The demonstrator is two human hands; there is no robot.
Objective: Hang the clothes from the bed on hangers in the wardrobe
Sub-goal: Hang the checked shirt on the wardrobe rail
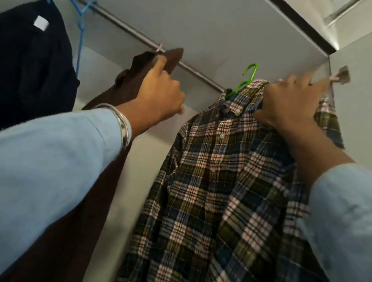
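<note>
Plaid shirt (222,183) is hanging on a green hanger (245,82) right of centre, the hook sitting just by the metal rail (129,29). The right hand (289,104) is gripping the shirt's shoulder, fingers curled into the cloth. The left hand (160,97) is pinching the top of a brown garment (104,151) at centre. A dark garment (21,59) is hanging on a blue hanger (78,12) at upper left.
</note>
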